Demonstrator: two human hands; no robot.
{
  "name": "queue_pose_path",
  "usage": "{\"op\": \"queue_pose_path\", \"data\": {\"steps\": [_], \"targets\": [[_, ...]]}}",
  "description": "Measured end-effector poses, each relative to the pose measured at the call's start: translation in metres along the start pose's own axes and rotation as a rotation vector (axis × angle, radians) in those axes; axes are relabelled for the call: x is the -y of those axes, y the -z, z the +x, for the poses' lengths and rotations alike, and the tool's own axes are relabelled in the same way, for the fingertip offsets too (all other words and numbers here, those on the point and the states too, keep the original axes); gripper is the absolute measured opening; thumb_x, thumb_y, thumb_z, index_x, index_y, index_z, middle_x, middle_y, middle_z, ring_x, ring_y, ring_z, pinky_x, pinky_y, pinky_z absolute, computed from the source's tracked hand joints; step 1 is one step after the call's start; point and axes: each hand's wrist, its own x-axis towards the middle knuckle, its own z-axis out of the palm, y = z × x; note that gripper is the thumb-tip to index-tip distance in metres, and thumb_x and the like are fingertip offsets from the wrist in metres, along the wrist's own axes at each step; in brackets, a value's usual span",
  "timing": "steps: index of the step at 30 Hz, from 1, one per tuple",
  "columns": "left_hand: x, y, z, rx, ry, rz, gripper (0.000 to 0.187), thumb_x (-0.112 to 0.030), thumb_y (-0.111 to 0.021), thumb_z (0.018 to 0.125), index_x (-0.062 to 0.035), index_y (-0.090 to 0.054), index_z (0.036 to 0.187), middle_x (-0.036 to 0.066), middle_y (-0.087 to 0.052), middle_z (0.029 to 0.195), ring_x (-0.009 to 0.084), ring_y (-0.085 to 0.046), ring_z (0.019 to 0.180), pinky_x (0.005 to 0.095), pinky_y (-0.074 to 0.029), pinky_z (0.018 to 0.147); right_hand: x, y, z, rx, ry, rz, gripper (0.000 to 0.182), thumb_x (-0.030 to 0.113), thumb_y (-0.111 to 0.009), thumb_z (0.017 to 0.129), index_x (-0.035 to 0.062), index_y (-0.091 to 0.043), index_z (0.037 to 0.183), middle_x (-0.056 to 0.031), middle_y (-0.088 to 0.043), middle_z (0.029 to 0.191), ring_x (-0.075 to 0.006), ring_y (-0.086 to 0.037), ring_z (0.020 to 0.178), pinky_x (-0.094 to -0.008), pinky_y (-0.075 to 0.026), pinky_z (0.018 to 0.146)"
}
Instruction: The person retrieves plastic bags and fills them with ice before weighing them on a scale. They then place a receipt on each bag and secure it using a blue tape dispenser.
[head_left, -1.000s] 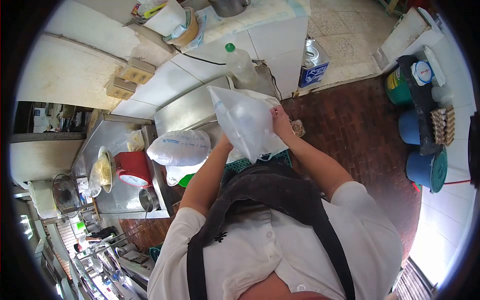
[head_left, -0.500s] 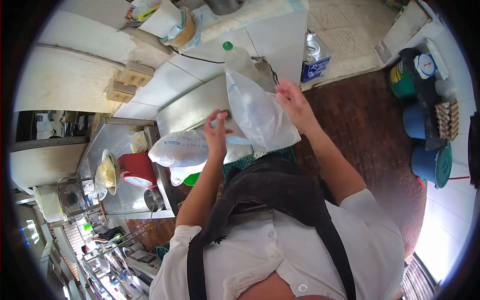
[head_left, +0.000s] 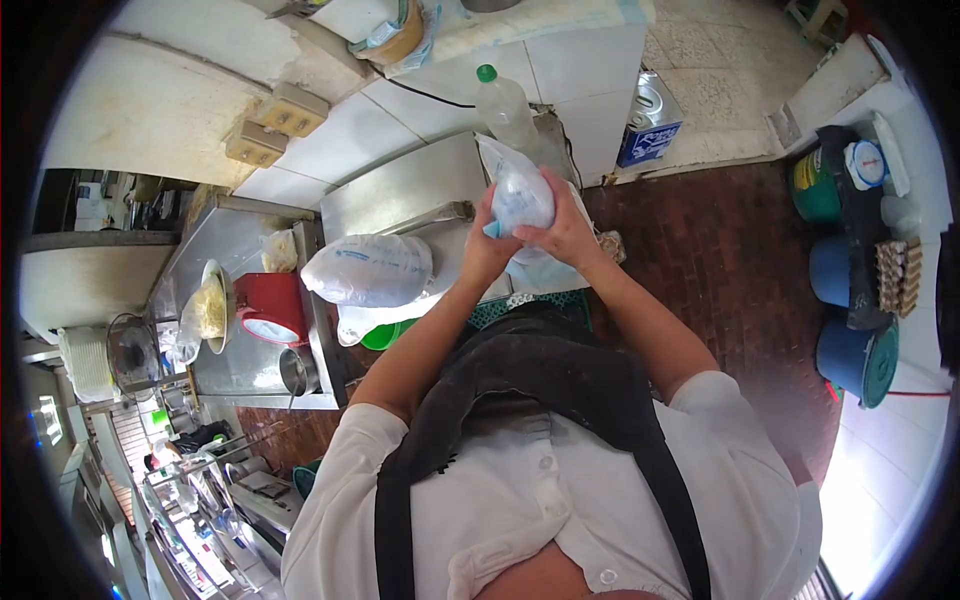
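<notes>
My left hand (head_left: 483, 245) and my right hand (head_left: 565, 230) are wrapped round a clear plastic bag (head_left: 522, 198), one on each side. The bag is bunched into a rounded bundle with a pointed top. Its contents look whitish and cannot be made out. A scrap of light blue (head_left: 491, 229) shows by my left fingers. To the left, a larger filled plastic bag (head_left: 372, 270) with blue print lies on its side on the metal surface (head_left: 400, 205). Behind my hands stands a clear plastic bottle (head_left: 506, 112) with a green cap.
On the left counter are a red scale (head_left: 271, 308), a bowl of yellowish food (head_left: 212, 308) and a metal pot (head_left: 298, 372). A green bowl (head_left: 383, 336) shows below the larger bag. A blue-and-silver tin (head_left: 652, 120) stands behind, right. Egg trays (head_left: 897, 275) and blue bins (head_left: 845, 352) line the right wall.
My hands were apart, with the bag loose and tall between them. Now both have closed round it, and it is gathered into a smaller bundle. The camera view has shifted slightly.
</notes>
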Motion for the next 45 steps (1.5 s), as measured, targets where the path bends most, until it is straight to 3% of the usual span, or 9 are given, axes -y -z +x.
{"op": "queue_pose_path", "data": {"steps": [6, 12, 17, 25, 27, 29, 35, 41, 45], "targets": [[0.052, 0.016, 0.003, 0.206, 0.457, 0.034, 0.066, -0.023, -0.092, 0.074, -0.0055, -0.065, 0.132, 0.014, -0.074, 0.116, 0.0248, -0.070, 0.110, 0.0394, -0.053, 0.097, -0.049, -0.003, -0.021, 0.057, -0.032, -0.172, 0.105, 0.041, -0.089, 0.074, 0.0006, -0.034, 0.154, -0.0265, -0.046, 0.146, -0.0445, -0.045, 0.137, -0.0493, -0.036, 0.116], [0.084, 0.042, -0.003, 0.045, 0.107, 0.078, 0.070, -0.021, -0.086, 0.084, -0.0056, -0.053, 0.144, 0.013, -0.068, 0.122, 0.0205, -0.068, 0.105, 0.0381, -0.058, 0.083, -0.036, 0.027, -0.039, 0.019, -0.001, -0.320, 0.089, 0.029, -0.084, 0.081, -0.0006, -0.038, 0.150, -0.0236, -0.051, 0.140, -0.0405, -0.050, 0.131, -0.0476, -0.039, 0.112], [-0.004, 0.067, -0.035, -0.102, 0.455, -0.351, 0.046, -0.019, -0.067, 0.101, -0.0043, -0.051, 0.142, 0.009, -0.066, 0.116, 0.0111, -0.064, 0.087, 0.0384, -0.059, 0.075, 0.012, 0.035, -0.084, -0.260, -0.253, -0.066, 0.066, 0.021, -0.078, 0.088, 0.0035, -0.046, 0.143, -0.0178, -0.057, 0.132, -0.0292, -0.057, 0.118, -0.0389, -0.045, 0.102], [-0.056, 0.085, -0.065, 0.057, 0.556, -0.920, 0.040, -0.035, -0.051, 0.109, -0.0015, -0.057, 0.129, 0.005, -0.061, 0.090, 0.0073, -0.037, 0.054, 0.0335, -0.053, 0.067, 0.039, -0.026, -0.124, 0.232, 0.060, -0.420, 0.039, 0.005, -0.064, 0.088, 0.0017, -0.059, 0.127, -0.0151, -0.064, 0.112, -0.0259, -0.063, 0.108, -0.0420, -0.050, 0.092], [-0.052, 0.105, -0.074, 0.129, 0.520, -0.801, 0.043, -0.037, -0.049, 0.110, -0.0018, -0.056, 0.133, 0.005, -0.061, 0.096, 0.0081, -0.041, 0.059, 0.0334, -0.052, 0.070, 0.047, -0.035, -0.119, 0.250, -0.054, -0.412, 0.040, 0.004, -0.063, 0.088, 0.0018, -0.060, 0.128, -0.0156, -0.066, 0.111, -0.0252, -0.064, 0.109, -0.0420, -0.051, 0.094], [-0.041, 0.124, -0.093, 0.196, 0.499, -0.676, 0.046, -0.039, -0.047, 0.111, -0.0020, -0.055, 0.137, 0.004, -0.062, 0.101, 0.0089, -0.044, 0.063, 0.0333, -0.051, 0.072, 0.067, -0.043, -0.116, -0.004, -0.673, 0.146, 0.038, 0.009, -0.055, 0.095, 0.0006, -0.061, 0.131, -0.0159, -0.070, 0.113, -0.0250, -0.065, 0.110, -0.0412, -0.052, 0.096], [-0.041, 0.147, -0.168, 0.393, 0.525, -0.707, 0.065, -0.050, -0.041, 0.110, -0.0083, -0.035, 0.159, 0.010, -0.047, 0.154, 0.0210, -0.060, 0.115, 0.0388, -0.053, 0.099, 0.138, -0.146, -0.117, -0.124, -0.489, 0.915, 0.053, 0.032, -0.043, 0.105, -0.0016, -0.051, 0.145, -0.0198, -0.064, 0.134, -0.0260, -0.060, 0.121, -0.0406, -0.046, 0.106], [-0.031, 0.218, -0.226, 0.315, 0.657, -0.894, 0.031, -0.025, -0.055, 0.104, -0.0016, -0.060, 0.124, 0.008, -0.068, 0.100, 0.0185, -0.068, 0.087, 0.0354, -0.059, 0.066, 0.148, -0.225, -0.165, 0.212, -0.406, 0.462, 0.060, 0.035, -0.043, 0.109, 0.0004, -0.034, 0.157, -0.0185, -0.051, 0.150, -0.0211, -0.068, 0.105, -0.0365, -0.055, 0.092], [0.031, 0.244, -0.263, -0.121, 0.627, -0.822, 0.014, -0.016, -0.055, 0.101, -0.0033, -0.059, 0.106, 0.005, -0.057, 0.077, 0.0122, -0.056, 0.068, 0.0330, -0.049, 0.056, 0.190, -0.260, -0.184, 0.407, -0.210, 0.310, 0.076, 0.012, -0.058, 0.102, 0.0045, -0.015, 0.164, -0.0183, -0.040, 0.159, -0.0244, -0.050, 0.137, -0.0389, -0.041, 0.114]]}}
